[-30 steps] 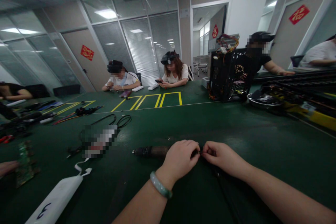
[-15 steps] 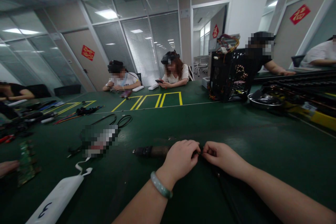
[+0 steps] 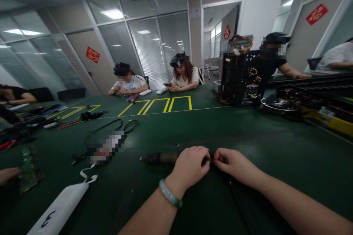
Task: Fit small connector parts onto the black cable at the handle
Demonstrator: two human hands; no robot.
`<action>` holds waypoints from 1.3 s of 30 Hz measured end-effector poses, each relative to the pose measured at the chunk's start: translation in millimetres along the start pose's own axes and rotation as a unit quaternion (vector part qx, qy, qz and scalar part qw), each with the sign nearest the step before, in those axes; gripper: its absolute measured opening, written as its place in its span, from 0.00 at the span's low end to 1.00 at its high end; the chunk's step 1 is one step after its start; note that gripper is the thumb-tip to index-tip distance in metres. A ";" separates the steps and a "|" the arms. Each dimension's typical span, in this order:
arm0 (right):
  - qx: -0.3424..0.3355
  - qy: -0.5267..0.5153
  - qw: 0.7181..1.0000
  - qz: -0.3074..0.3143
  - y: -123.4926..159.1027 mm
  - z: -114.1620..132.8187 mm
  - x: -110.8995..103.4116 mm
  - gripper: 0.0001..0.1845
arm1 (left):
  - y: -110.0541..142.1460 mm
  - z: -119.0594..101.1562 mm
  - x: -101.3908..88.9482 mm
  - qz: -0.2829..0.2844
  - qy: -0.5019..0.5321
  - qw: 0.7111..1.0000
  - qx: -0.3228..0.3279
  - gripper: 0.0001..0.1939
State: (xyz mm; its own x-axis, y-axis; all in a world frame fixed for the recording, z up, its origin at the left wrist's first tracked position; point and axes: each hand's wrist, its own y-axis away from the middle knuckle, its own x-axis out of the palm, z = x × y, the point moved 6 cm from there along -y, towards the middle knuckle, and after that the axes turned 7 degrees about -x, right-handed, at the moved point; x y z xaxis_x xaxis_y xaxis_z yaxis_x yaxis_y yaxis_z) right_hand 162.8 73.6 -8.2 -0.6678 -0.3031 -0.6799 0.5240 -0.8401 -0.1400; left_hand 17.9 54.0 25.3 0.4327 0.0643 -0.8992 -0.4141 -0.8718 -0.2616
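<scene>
An electric screwdriver (image 3: 162, 158) with a dark, worn body lies on the green table, its bit end to the left. Closed around its rear end, my left hand (image 3: 191, 161) hides that part; a pale green bangle (image 3: 170, 194) circles the wrist. Just to the right, my right hand (image 3: 233, 161) pinches the small dark end of a cable, with a tiny brassy glint between the two hands. A black cable (image 3: 239, 198) runs below the right hand toward the front edge. Whether the cable end and screwdriver are joined, I cannot tell.
To the left lie a white power strip (image 3: 59, 209), a pixelated item (image 3: 107, 148) with black cords and a green circuit board (image 3: 27, 170) near another person's hand (image 3: 8, 176). A black computer case (image 3: 239, 77), metal bowl (image 3: 280, 104) and several people are farther off.
Both hands keep nearly the same pose at the screwdriver's rear end. The view has shifted very slightly; nothing else has visibly moved.
</scene>
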 end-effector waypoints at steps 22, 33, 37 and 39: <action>0.003 -0.024 1.000 0.000 0.6 -1.2 0.3 0.07 | 1.0 -2.0 -1.7 0.011 0.004 1.000 0.003 0.05; 0.001 -0.001 1.000 -0.006 0.8 0.7 0.0 0.07 | -0.3 0.5 2.8 0.004 0.018 1.000 0.010 0.05; 0.006 0.017 1.000 -0.008 1.8 3.5 -1.6 0.08 | -0.9 1.4 4.4 0.012 0.005 1.000 0.016 0.06; 0.012 0.019 1.000 -0.006 2.0 4.4 -1.7 0.08 | -1.2 1.9 5.3 0.012 0.005 1.000 0.019 0.07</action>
State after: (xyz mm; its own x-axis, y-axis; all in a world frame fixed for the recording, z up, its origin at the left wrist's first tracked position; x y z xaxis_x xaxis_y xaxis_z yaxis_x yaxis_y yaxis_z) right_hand 162.7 70.5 -4.2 -0.6527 -0.2754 -0.7058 0.5028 -0.8543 -0.1317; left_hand 19.2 56.3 20.3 0.4312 0.0390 -0.9014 -0.4534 -0.8544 -0.2539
